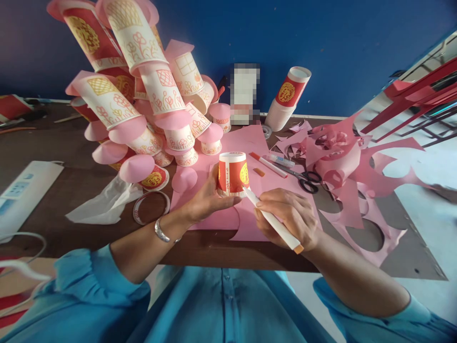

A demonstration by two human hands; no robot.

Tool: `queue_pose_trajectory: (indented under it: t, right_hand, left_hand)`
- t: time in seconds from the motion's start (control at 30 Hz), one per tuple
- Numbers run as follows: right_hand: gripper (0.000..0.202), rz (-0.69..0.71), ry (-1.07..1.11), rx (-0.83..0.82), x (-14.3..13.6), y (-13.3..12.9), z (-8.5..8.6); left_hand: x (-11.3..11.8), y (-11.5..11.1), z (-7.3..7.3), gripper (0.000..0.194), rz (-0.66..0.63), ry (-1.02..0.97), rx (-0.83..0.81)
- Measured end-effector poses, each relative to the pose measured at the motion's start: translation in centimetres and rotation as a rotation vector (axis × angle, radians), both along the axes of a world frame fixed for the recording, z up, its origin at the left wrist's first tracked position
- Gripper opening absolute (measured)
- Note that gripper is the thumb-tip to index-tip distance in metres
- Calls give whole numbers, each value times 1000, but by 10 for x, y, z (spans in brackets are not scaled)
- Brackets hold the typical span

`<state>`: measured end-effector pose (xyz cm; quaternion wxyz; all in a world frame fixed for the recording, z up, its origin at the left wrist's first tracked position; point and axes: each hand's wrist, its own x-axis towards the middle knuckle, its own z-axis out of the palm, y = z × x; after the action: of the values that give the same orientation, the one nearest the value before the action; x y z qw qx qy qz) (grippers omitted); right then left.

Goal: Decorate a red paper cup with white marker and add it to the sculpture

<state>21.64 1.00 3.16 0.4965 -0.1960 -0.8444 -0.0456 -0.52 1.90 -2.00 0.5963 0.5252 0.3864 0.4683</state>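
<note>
My left hand grips a red and white paper cup with a gold emblem, held over pink paper. In my right hand is a white marker with an orange end; its tip meets or nearly meets the cup's lower right side. A loose orange cap and a white marker with red ends rest on the paper behind the cup. Beside them lie black-handled scissors. A pink paper disc sits left of the cup.
A tower of decorated paper cups with pink cone roofs stands at the left back. Stacked cups lean near the blue wall. Pink paper scraps cover the right. A cut cup ring and white power strip lie left.
</note>
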Motion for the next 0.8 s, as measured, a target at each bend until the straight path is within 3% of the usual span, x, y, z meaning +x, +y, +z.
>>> queue_pose_trajectory:
  t: [0.13, 0.23, 0.4, 0.5, 0.67, 0.8]
  right_hand:
    - [12, 12, 2, 29, 4, 2, -5]
    - [27, -10, 10, 16, 8, 3, -11]
    - [45, -161, -28, -169, 5, 4, -14]
    - [44, -167, -53, -255, 3, 3, -14]
    - [40, -124, -70, -244, 3, 3, -16]
    - [37, -74, -100, -233, 4, 3, -17]
  left_hand:
    - [-1, 0, -3, 74, -31, -52, -41]
    - [1, -1, 1, 73, -35, -132, -97]
    - [4, 0, 12, 61, -78, -280, -134]
    - [4, 1, 16, 59, -92, -335, -125]
    - [4, 1, 14, 40, -79, -285, -37]
    - [2, 0, 13, 45, -128, -289, -48]
